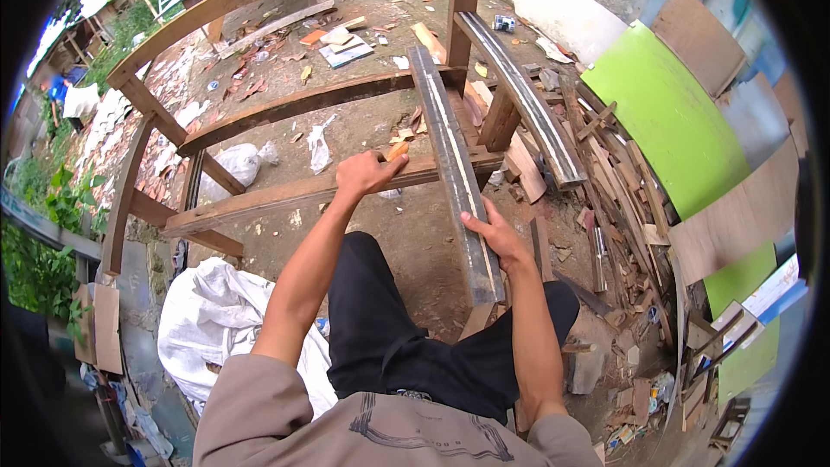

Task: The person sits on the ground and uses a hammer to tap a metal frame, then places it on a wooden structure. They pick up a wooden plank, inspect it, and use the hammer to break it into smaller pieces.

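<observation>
My left hand (367, 175) is closed around a small orange-tipped tool (396, 151) (I cannot tell what kind), with its fist resting on the near rail (285, 197) of a wooden frame. My right hand (494, 236) lies against the right edge of a long dark plank (451, 164), fingers curled over its edge and thumb on its face, gripping it near its lower end. The plank runs away from me, resting across the near rail and the next rail (303, 104) beyond it, its near end hanging over my knees. A second plank (523, 104) of the same dark kind lies to the right of it, angled outward, well apart at the near end. Scrap wood (605, 182) is heaped on the ground to the right, beside a green board (666, 117). A white sack (216, 329) sits by my left leg.
</observation>
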A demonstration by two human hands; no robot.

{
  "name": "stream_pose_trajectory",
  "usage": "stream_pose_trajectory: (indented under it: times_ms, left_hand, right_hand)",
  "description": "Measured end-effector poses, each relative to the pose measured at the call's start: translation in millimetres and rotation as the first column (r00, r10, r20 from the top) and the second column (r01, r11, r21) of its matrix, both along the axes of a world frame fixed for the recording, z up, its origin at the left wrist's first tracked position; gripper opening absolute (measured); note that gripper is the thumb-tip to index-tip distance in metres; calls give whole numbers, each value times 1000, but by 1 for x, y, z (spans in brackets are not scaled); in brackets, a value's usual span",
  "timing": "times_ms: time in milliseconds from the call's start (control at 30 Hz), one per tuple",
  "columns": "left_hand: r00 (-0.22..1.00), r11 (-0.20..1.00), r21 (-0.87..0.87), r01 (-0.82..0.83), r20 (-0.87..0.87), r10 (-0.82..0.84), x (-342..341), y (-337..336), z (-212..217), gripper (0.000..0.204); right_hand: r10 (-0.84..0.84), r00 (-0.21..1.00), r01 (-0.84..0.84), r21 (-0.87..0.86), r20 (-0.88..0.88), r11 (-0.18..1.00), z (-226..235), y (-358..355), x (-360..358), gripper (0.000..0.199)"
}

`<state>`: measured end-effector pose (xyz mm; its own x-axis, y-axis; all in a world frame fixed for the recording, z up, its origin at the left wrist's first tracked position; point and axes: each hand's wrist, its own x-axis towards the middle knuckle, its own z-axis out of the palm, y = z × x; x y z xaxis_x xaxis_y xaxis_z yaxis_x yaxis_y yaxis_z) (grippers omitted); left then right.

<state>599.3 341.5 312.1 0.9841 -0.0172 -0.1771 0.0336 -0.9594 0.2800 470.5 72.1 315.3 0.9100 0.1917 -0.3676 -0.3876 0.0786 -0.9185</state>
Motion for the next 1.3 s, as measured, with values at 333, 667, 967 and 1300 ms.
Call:
stream_pose_trajectory:
  times_ms: [333, 667, 967, 1300]
  left_hand:
    - [998, 997, -73, -15, 58, 19, -1, 3, 0, 81]
    - [994, 995, -90, -32, 101, 41, 3, 5, -2, 80]
    - [978, 1000, -3, -28, 205, 28, -5, 1, -15, 90]
    - [983, 1000, 11, -23, 182, 21, -6, -3, -17, 84]
  right_hand:
    - [-101, 992, 101, 13, 76, 995, 2, -5, -20, 84]
    - [-114, 993, 114, 34, -6, 993, -2, -40, -43, 76]
    - [-130, 991, 131, 95, -16, 987, 0, -39, -45, 69]
    - [-150, 988, 152, 63, -34, 986, 4, -49, -53, 70]
